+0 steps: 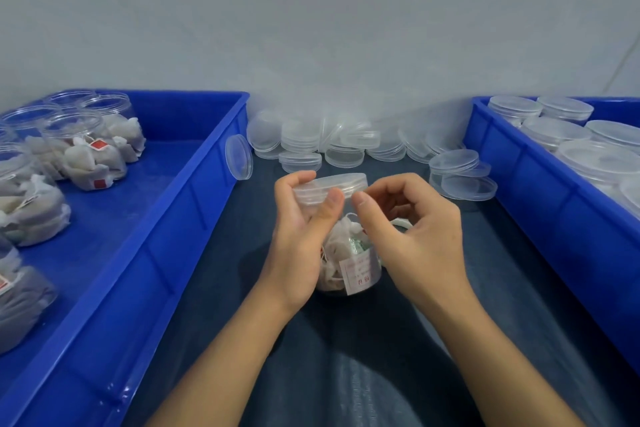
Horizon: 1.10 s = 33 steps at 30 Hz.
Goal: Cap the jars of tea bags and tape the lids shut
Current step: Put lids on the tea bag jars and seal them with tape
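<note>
A clear jar of tea bags (349, 263) with a white label stands on the dark cloth in the middle. A clear lid (330, 185) sits on top of it. My left hand (299, 236) grips the jar's neck and lid from the left, thumb on the lid's front rim. My right hand (419, 239) is curled at the lid's right side, its thumb tip touching the rim. A white ring that looks like a tape roll (403, 222) shows between its curled fingers. No tape strip can be made out on the lid.
A blue bin (194, 204) on the left holds several open jars of tea bags (86, 152). A blue bin (519, 177) on the right holds capped jars (554, 130). Loose lids (332, 144) lie piled along the back wall, and one lid (239, 157) leans on the left bin.
</note>
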Tool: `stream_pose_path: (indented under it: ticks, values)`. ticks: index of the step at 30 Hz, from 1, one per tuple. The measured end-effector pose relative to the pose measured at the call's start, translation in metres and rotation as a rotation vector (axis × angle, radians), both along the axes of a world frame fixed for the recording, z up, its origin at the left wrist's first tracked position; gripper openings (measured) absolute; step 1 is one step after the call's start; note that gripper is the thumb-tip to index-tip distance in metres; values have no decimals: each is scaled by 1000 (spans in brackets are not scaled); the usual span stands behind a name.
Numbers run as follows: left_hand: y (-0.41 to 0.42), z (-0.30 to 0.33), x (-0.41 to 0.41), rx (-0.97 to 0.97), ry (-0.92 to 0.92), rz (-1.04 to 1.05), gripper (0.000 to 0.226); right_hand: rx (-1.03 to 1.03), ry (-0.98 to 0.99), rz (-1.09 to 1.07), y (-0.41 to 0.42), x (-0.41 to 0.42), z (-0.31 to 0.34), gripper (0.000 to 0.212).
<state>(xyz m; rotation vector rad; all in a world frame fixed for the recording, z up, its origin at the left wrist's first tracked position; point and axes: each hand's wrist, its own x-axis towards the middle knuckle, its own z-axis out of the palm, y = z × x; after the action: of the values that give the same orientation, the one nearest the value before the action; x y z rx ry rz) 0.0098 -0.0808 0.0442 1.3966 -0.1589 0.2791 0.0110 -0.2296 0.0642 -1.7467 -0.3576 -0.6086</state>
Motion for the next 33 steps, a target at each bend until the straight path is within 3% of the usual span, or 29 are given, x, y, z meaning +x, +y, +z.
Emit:
stream_pose_path:
  ticks: [19,23,28,31,33]
  values:
    - [7,1,-1,46,-34,-7,60,108,127,134,-2,4,2,14]
    - [9,2,-1,23,-7,-16,50,112,142,129,-3,7,-2,17]
    - [6,1,-1,1,4,-56,48,135,165,129,-7,10,-6,5]
    - [1,0,-3,-32,-4,-88,59,132,226,198,-5,10,-11,39]
    - [0,0,-2,-49,-1,-109,61,117,241,266,-1,10,-13,42]
